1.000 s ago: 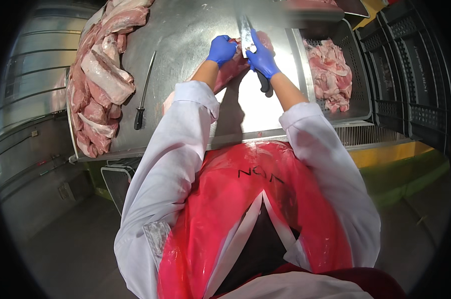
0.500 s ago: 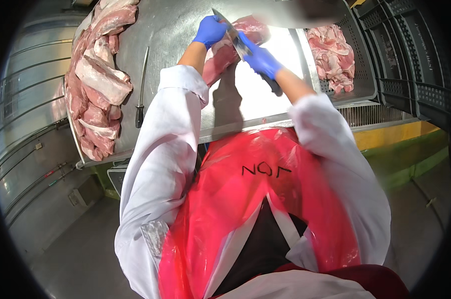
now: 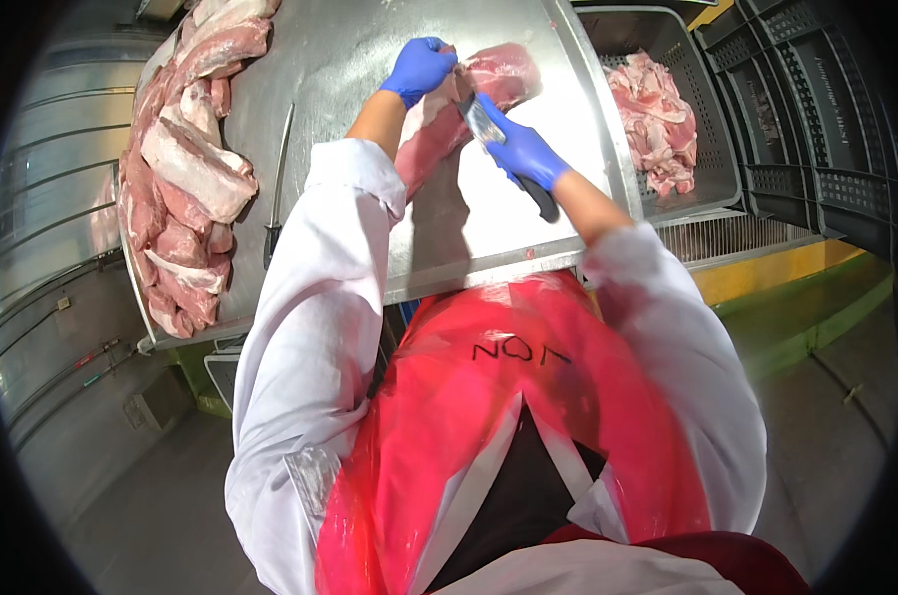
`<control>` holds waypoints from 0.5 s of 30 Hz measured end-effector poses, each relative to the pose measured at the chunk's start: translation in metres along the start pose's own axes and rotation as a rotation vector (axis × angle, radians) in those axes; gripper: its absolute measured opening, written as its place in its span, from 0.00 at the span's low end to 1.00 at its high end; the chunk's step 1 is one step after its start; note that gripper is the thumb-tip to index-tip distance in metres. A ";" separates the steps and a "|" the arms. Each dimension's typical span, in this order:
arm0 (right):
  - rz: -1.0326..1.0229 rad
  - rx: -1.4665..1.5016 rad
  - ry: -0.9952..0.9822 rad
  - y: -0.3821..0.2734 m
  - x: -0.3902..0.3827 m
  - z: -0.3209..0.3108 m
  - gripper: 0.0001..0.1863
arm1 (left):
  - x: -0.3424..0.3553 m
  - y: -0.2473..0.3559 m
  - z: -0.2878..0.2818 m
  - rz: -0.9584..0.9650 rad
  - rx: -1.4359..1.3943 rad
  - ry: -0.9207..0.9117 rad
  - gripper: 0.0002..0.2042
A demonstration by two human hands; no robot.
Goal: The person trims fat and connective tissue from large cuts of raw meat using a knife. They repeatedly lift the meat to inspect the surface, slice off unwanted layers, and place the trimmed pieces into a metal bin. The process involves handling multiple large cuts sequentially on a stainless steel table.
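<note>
A long pink piece of meat [image 3: 429, 134] lies slanted on the steel table [image 3: 342, 99], running away from me to the right. My left hand [image 3: 415, 71], in a blue glove, is closed on the far left edge of that meat, pinching it. My right hand [image 3: 519, 153], also gloved, grips a wide-bladed knife [image 3: 484, 123] with a black handle, index finger along the blade. The blade's front part rests at the meat just below my left fingers; whether its tip is inside the meat I cannot tell.
A pile of meat slabs [image 3: 186, 178] lines the table's left edge, with a sharpening steel [image 3: 282, 159] beside it, partly behind my sleeve. Right of the table, a perforated grey crate [image 3: 707, 119] holds pale meat pieces [image 3: 652, 119]. Black crates [image 3: 796, 119] stand farther right.
My right hand and knife have come lower and turned leftward from a more upright angle. My left hand has shifted left and up with the meat, which now shows more of its far end.
</note>
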State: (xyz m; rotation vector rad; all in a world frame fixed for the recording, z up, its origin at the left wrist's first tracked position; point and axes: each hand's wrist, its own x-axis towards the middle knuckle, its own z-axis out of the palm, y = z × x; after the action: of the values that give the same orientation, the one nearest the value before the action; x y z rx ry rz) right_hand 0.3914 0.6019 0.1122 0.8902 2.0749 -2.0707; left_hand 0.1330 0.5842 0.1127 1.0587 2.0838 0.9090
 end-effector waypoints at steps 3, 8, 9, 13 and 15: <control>-0.079 -0.003 0.061 0.008 0.036 0.005 0.43 | -0.002 0.012 -0.003 0.000 0.049 -0.006 0.10; 0.064 -0.008 -0.019 0.014 -0.026 0.016 0.44 | -0.008 0.006 -0.015 -0.017 -0.167 -0.003 0.09; 0.019 0.140 -0.004 0.019 -0.004 0.020 0.41 | -0.011 0.010 -0.011 0.043 -0.153 -0.007 0.09; 0.041 0.185 -0.027 0.026 0.042 0.044 0.35 | -0.004 -0.033 -0.028 0.195 0.161 0.074 0.11; 0.015 0.041 0.003 0.021 -0.015 0.041 0.32 | -0.010 -0.008 -0.025 0.069 -0.088 0.093 0.10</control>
State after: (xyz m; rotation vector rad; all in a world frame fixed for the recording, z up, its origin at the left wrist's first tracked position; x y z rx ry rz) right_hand 0.3995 0.5568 0.0969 0.9120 2.0284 -2.1129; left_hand 0.1152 0.5649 0.1223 1.0655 2.0728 1.0931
